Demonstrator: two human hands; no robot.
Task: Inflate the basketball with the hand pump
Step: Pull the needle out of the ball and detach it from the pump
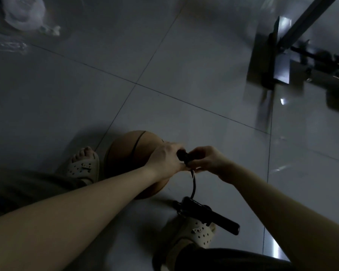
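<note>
Left hand [164, 157] grip curls round the black hose end [184, 157]; right hand [205, 159] pinches its near part. The basketball [129, 153] sits on the floor [164, 94] just left, below the left hand; the pump [213, 217] lies nearer, right.

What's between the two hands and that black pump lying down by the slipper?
Head view: a thin black hose curves from the black fitting held by the left hand and right hand down to the pump.

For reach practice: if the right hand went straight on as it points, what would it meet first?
Probably the left hand, gripping the same black hose end; the basketball lies beyond.
</note>
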